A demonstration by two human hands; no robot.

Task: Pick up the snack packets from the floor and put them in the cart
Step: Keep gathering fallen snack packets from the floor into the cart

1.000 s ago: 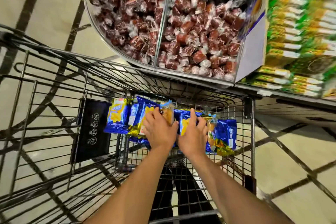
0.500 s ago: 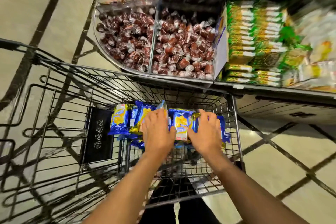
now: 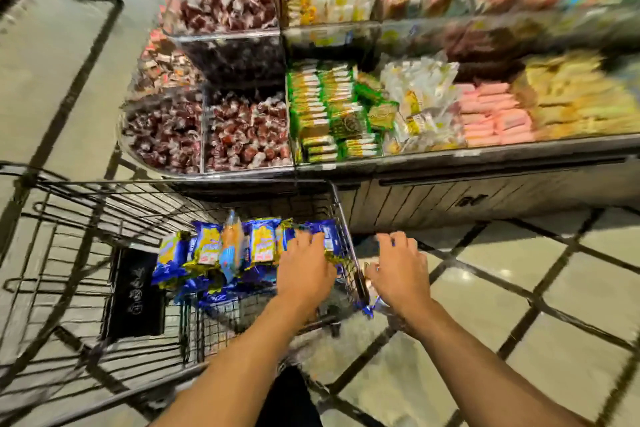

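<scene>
left hand: the left hand (image 3: 304,270) is seen inside the cart, palm down, at the right end of the packet row. its fingers (image 3: 300,242) are relaxed and spread, laid on top of the packets; no packet is seen grasped.
right hand: the right hand (image 3: 398,269) is held outside the cart, just past the right side wall, above the floor. its fingers (image 3: 393,240) are loosely curled downward; whether anything is pinched under them cannot be told, as the palm side is hidden.
snack packets: the snack packets (image 3: 221,250), blue and yellow, are stacked in a row in the cart, from well left of the left-hand fingers up to directly beneath them. one packet with an orange face is stood on edge, left of the left-hand fingers.
loose wrapper: a blue and silvery wrapper edge (image 3: 372,307) is visible below the right wrist, beside the cart wall; its nature is blurred.
cart: the black wire cart (image 3: 341,218) is placed left of the right-hand fingers, with its right wall between the two hands.
floor: the pale tiled floor (image 3: 519,281) with dark lines is seen under and right of the right-hand fingers.
shelf: the shelf (image 3: 450,158) lies beyond both sets of fingers, loaded with wrapped sweets (image 3: 242,135) and green packs (image 3: 325,107); the right portion is blurred.
</scene>
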